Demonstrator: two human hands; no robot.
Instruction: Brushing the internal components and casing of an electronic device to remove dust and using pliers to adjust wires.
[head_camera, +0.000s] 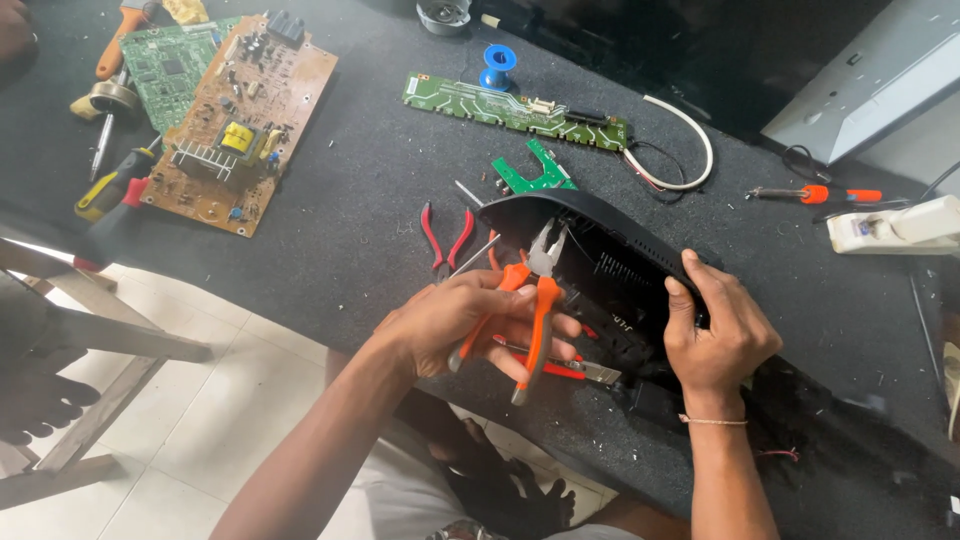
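**Pliers at the black casing's edge**

Pliers (525, 305) with orange handles are sitting in the left hand (455, 320), its grip closing around both handles, steel nose pointing up at the rim of the black plastic casing (600, 250) on the bench (350, 200). The right hand (715, 330) is clamping the casing's curved edge, fingertips hiding behind it. Red-handled cutters (447, 238) are lying just beside it; a brown circuit board (245, 120) is resting well apart. The casing's dark interior is hard to make out.
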